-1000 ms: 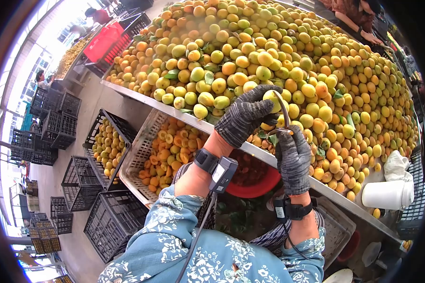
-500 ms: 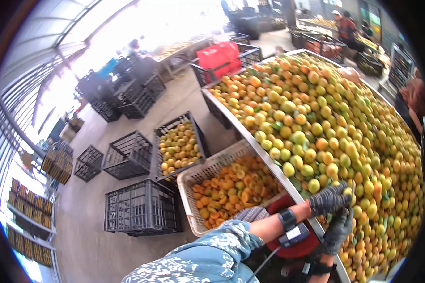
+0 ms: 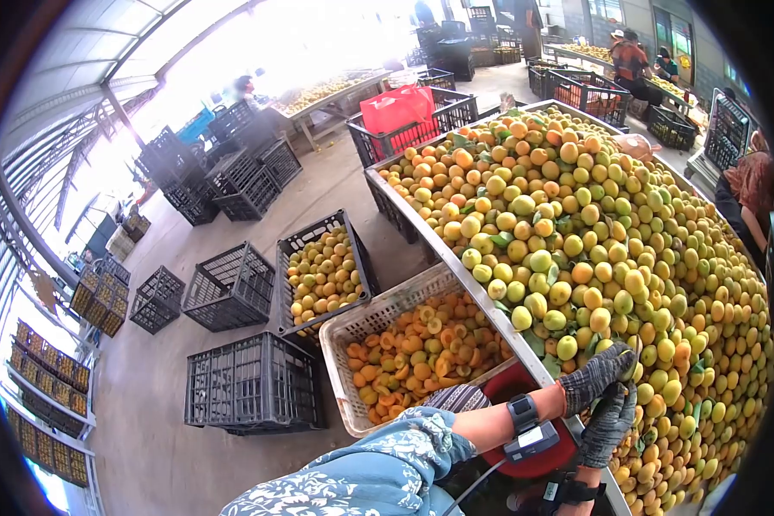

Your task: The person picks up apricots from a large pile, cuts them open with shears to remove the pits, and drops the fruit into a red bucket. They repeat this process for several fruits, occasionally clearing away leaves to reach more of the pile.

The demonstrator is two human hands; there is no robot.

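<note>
My left hand [image 3: 595, 376], in a dark grey knit glove, is at the near edge of a large pile of yellow-green and orange fruit [image 3: 576, 232]. Its fingers are bent together around something too hidden to name. Just below it, my right hand [image 3: 609, 423], gloved alike, has its fingers drawn together against the left fingertips; what they hold is hidden. A thin upright object shows at the fingertips. Both wrists lie over the metal rim [image 3: 482, 297] of the table. Beneath the left forearm is a red basin [image 3: 537, 460], partly covered.
A white basket [image 3: 346, 391] of halved fruit stands beside the table, next to a black crate [image 3: 365, 258] of whole fruit. Black crates [image 3: 254, 383] stand on the floor. A red bag [image 3: 396, 110] lies in a crate behind. Other people [image 3: 632, 64] are at the back and right.
Both hands have stayed together and shifted slightly down and left in view. The fruit between the fingertips, visible earlier, is now hidden. The camera view has shifted a little.
</note>
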